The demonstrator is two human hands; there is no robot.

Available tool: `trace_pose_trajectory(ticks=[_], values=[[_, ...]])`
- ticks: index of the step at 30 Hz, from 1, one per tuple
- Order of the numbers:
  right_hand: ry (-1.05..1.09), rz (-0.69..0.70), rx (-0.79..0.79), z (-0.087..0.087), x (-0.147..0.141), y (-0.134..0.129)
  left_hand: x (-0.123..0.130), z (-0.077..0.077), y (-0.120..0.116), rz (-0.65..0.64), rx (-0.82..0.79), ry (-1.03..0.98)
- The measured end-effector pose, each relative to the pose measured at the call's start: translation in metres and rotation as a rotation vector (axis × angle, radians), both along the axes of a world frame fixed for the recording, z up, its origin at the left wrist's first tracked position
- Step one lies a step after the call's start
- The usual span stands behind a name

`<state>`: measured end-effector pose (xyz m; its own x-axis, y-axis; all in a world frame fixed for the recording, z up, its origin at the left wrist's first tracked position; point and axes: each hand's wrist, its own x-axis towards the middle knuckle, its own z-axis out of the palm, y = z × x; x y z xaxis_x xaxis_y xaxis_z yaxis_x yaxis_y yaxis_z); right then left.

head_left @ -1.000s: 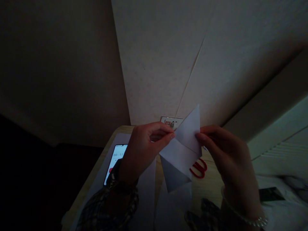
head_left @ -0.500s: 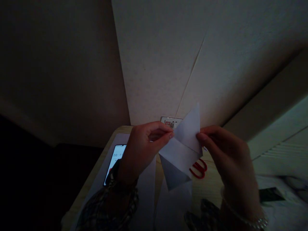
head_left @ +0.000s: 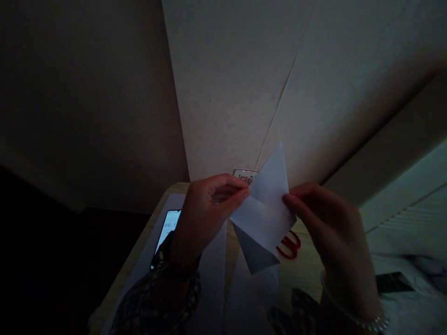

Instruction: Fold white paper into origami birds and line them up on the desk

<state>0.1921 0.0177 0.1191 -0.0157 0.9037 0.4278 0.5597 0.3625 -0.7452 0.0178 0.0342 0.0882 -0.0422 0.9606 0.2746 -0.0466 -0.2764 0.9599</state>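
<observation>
A folded sheet of white paper (head_left: 263, 211) is held up in front of me, its pointed tip upward and a shaded triangular flap hanging at the bottom. My left hand (head_left: 213, 209) pinches its left edge between thumb and fingers. On the opposite edge, my right hand (head_left: 324, 223) grips it the same way. Below and behind the paper, the red handles of a pair of scissors (head_left: 290, 245) show; their blades are hidden.
A phone (head_left: 165, 232) with a lit timer screen lies at left, partly behind my left wrist. White paper sheets (head_left: 209, 284) rest on the wooden table (head_left: 303, 270). A socket plate (head_left: 244, 175) is on the wall (head_left: 226, 93) behind. A dark green rectangle (head_left: 394, 282) lies at lower right.
The paper has tilted slightly: its upper tip has shifted left and up, and the lower flap a little right. Both hands keep their pinch, nearly in place.
</observation>
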Motion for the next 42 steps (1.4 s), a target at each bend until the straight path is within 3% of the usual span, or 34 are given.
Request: trace_pose_trajectory(ticks=[11,26,33,38,42], values=[[0.0,0.053,-0.012,-0.001,0.002,0.002,0.0,0.001,-0.002,-0.015,-0.006,0.019],[0.053,0.013,0.018,-0.001,-0.005,-0.003,0.001,0.0,-0.002,-0.091,0.015,0.032],[0.039,0.076,-0.035,-0.001,-0.003,0.004,0.008,0.001,-0.004,-0.064,0.084,0.113],[0.077,-0.002,-0.028,-0.003,-0.006,0.004,0.015,0.003,-0.005,-0.082,0.143,0.141],[0.114,0.019,-0.033,-0.002,-0.006,0.002,0.014,0.003,-0.006,-0.086,0.139,0.148]])
